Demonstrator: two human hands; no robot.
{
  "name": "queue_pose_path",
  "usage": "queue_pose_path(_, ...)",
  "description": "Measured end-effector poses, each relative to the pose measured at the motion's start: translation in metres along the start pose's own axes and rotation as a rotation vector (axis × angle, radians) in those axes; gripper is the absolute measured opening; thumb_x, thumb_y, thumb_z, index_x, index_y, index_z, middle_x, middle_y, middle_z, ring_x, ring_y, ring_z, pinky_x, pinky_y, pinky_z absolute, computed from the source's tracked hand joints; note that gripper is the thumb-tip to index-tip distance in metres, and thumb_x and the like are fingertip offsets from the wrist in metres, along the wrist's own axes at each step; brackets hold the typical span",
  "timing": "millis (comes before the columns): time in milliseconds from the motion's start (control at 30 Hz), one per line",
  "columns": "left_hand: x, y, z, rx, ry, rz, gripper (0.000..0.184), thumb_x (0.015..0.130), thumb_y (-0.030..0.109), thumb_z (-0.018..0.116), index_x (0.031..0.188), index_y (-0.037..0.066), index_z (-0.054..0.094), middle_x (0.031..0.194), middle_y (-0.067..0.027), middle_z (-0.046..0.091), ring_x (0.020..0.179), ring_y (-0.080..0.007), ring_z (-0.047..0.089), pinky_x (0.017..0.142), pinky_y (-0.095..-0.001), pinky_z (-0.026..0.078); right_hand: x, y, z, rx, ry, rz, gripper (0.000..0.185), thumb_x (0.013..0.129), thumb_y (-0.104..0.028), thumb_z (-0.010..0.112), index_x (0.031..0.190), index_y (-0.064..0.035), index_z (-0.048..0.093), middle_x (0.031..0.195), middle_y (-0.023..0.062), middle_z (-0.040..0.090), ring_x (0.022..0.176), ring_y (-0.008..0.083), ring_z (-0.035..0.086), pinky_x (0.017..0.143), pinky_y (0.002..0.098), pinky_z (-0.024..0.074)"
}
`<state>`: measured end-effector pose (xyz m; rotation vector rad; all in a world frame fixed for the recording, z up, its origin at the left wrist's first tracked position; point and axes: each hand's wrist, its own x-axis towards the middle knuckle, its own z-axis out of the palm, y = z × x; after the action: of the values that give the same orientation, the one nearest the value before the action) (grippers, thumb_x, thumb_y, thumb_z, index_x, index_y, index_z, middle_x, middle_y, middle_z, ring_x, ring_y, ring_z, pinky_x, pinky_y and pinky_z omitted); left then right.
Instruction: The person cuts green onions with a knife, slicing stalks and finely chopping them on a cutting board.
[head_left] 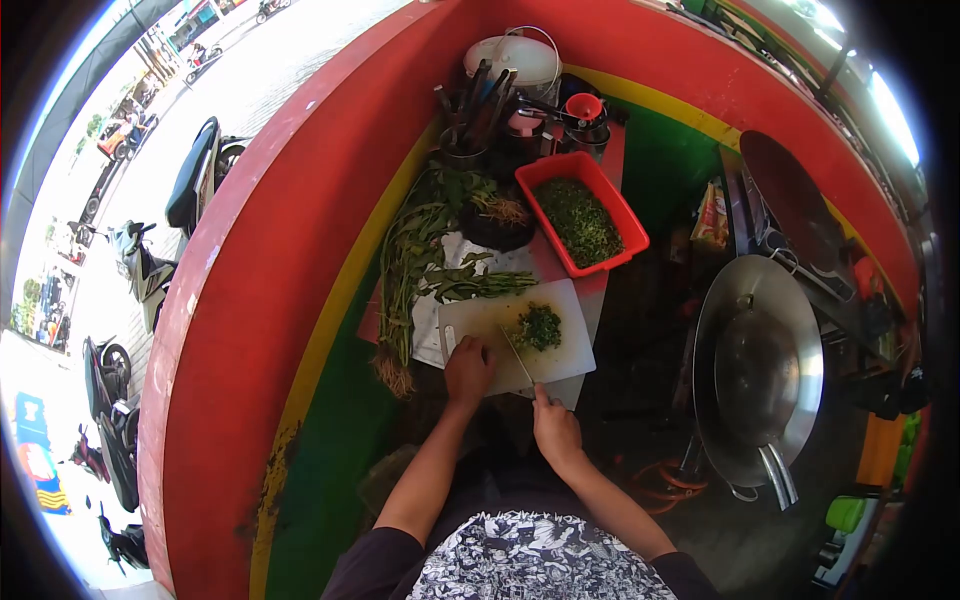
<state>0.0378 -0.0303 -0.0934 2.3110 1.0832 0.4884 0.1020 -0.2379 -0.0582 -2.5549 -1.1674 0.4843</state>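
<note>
A white cutting board lies tilted on the work surface in front of me, with a small heap of chopped green leaves on it. My right hand is wrapped around the handle of a knife, whose thin blade points away across the board beside the chopped greens. On the board's left part, near its handle slot, rests my left hand with curled fingers; what they hold, if anything, is hidden. Long leafy stalks with roots lie left of the board, and more leafy stems lie just beyond it.
A red plastic tub of chopped greens stands behind the board. Farther back are a utensil container and a white lidded bucket. A large wok is at right. A red wall borders the left, with parked motorbikes beyond.
</note>
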Motion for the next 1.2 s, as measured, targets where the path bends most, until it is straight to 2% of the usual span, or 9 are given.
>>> queue_pose_path(133,0.011,-0.002,0.008,-0.193,-0.042,0.157,0.019,0.092,0.013,0.069,0.105,0.003,0.078,0.103,-0.0174,0.072,0.098,-0.0380,0.072,0.084,-0.0475,0.058,-0.001,0.007,-0.016,0.230,0.034,0.037,0.041,0.109,-0.021,0.058,0.145,-0.0030,0.059,0.097,0.0280,0.075,0.084,0.0496,0.073,0.077,0.0578,0.0600)
queue_pose_path(367,0.045,0.006,-0.011,-0.478,-0.203,0.103,0.026,0.093,0.009,0.067,0.114,0.008,0.082,0.106,-0.0178,0.079,0.094,-0.0325,0.077,0.085,-0.0398,0.060,-0.019,0.003,-0.029,0.409,0.039,0.066,0.038,0.109,-0.022,0.058,0.139,-0.0010,0.064,0.095,0.0281,0.076,0.090,0.0491,0.073,0.080,0.0584,0.0592)
queue_pose_path(433,0.062,0.028,-0.053,-0.207,-0.588,-0.030,0.024,0.092,0.010,0.067,0.111,0.008,0.083,0.100,-0.0176,0.080,0.093,-0.0335,0.077,0.087,-0.0404,0.060,-0.015,0.001,-0.033,0.402,-0.010,0.072,0.037,0.109,-0.022,0.058,0.139,-0.0015,0.064,0.096,0.0285,0.075,0.089,0.0492,0.073,0.079,0.0588,0.0591)
queue_pose_path(533,0.083,-0.004,-0.052,0.043,-0.681,0.296,0.022,0.092,0.012,0.069,0.108,0.009,0.083,0.097,-0.0177,0.080,0.093,-0.0337,0.077,0.086,-0.0419,0.060,-0.003,0.000,-0.024,0.422,-0.051,0.011,0.037,0.108,-0.022,0.058,0.139,-0.0024,0.063,0.096,0.0288,0.075,0.088,0.0492,0.073,0.078,0.0596,0.0588)
queue_pose_path(667,0.108,0.003,-0.051,0.180,-0.658,0.284,0.021,0.091,0.012,0.070,0.107,0.010,0.083,0.098,-0.0172,0.080,0.094,-0.0352,0.077,0.087,-0.0444,0.060,0.018,0.002,-0.019,0.411,-0.126,-0.028,0.035,0.107,-0.021,0.059,0.138,-0.0034,0.062,0.091,0.0298,0.074,0.086,0.0497,0.073,0.076,0.0604,0.0583)
queue_pose_path(733,0.120,0.028,-0.053,0.338,-0.749,0.060,0.022,0.089,0.012,0.071,0.107,0.011,0.084,0.103,-0.0175,0.080,0.099,-0.0364,0.076,0.090,-0.0452,0.060,0.026,0.002,-0.024,0.427,-0.113,-0.008,0.034,0.107,-0.019,0.060,0.137,-0.0032,0.063,0.089,0.0303,0.073,0.085,0.0502,0.073,0.075,0.0603,0.0582)
queue_pose_path(933,0.142,0.041,-0.018,0.138,-0.728,0.290,0.027,0.088,0.011,0.066,0.108,0.010,0.084,0.108,-0.0200,0.079,0.106,-0.0371,0.076,0.095,-0.0460,0.059,0.024,0.024,-0.030,0.473,-0.008,0.079,0.033,0.105,-0.017,0.061,0.135,-0.0029,0.064,0.085,0.0321,0.072,0.084,0.0513,0.072,0.076,0.0597,0.0584)
queue_pose_path(1067,0.167,0.058,0.006,0.120,-0.698,0.256,0.026,0.091,0.012,0.063,0.106,0.009,0.084,0.108,-0.0204,0.078,0.105,-0.0392,0.074,0.094,-0.0482,0.058,0.008,0.035,-0.038,0.507,-0.040,0.096,0.034,0.105,-0.019,0.063,0.135,-0.0033,0.064,0.087,0.0317,0.073,0.086,0.0508,0.072,0.077,0.0592,0.0588)
queue_pose_path(1200,0.185,0.062,0.036,0.279,-0.407,0.433,0.020,0.094,0.013,0.063,0.101,0.009,0.080,0.109,-0.0167,0.073,0.105,-0.0390,0.073,0.088,-0.0520,0.061,-0.001,0.039,-0.041,0.512,-0.068,0.089,0.035,0.106,-0.021,0.063,0.136,-0.0040,0.065,0.087,0.0313,0.073,0.086,0.0506,0.073,0.076,0.0594,0.0588)
